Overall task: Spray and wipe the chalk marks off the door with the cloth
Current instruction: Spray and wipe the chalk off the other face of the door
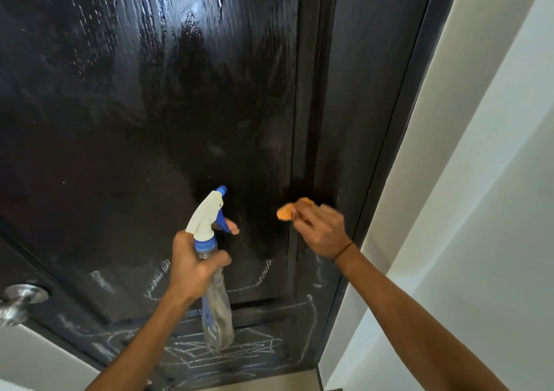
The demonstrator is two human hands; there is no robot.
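Left hand [192,258] holds spray bottle [214,273] upright, nozzle toward door [120,120].

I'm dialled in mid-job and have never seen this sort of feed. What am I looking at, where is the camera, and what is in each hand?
There is no machine here: these are a person's two bare arms. The single picture comes from a wide-angle camera worn on the person's head, so the dark door looks tilted and stretched.

The left hand grips a clear spray bottle by the neck, one finger on the blue trigger, nozzle aimed at the door. The right hand holds an orange cloth against the door near its panel edge.

The upper door shines wet and looks wiped. White chalk marks remain lower down. A silver door knob shows at the left, a pale wall at the right.
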